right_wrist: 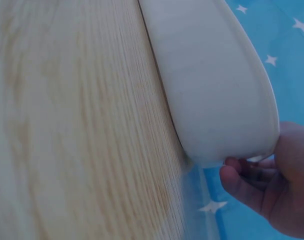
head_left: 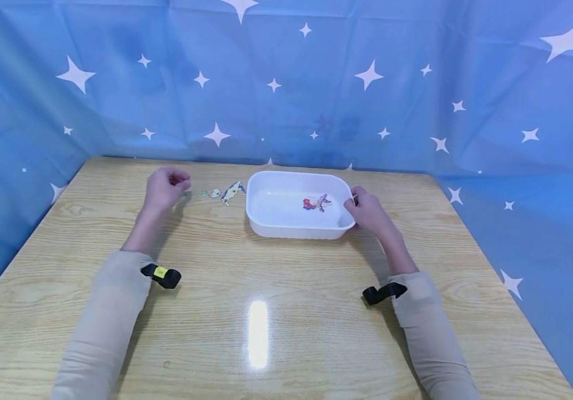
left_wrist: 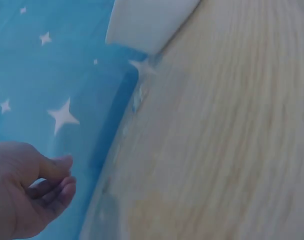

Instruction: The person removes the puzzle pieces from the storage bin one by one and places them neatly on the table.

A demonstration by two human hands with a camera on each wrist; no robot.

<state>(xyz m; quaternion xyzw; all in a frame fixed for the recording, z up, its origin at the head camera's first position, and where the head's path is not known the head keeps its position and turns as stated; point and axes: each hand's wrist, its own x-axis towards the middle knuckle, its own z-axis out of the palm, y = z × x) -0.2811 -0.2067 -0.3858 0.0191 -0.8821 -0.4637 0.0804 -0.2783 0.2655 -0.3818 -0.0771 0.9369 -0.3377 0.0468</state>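
A white plastic tub point(head_left: 298, 232) stands at the back middle of the table. My right hand point(head_left: 366, 210) grips its right end, thumb at the rim; in the right wrist view the fingers point(right_wrist: 244, 192) curl beneath the tub's lip. Two small colourful cutouts, red point(head_left: 309, 204) and purple point(head_left: 323, 202), lie inside. Left of the tub, my left hand point(head_left: 163, 189) hovers with curled fingers, thumb close to the fingertips and nothing visible between them. Between hand and tub lie a blue-patterned cutout point(head_left: 233, 191), a whitish piece point(head_left: 215, 193) and a small green piece point(head_left: 201, 194).
The wooden table point(head_left: 206, 316) reaches toward me, with a bright light reflection near its front. A blue curtain with white stars point(head_left: 276, 111) hangs behind the table and along both sides. Each sleeve carries a black wrist camera mount point(head_left: 166, 276).
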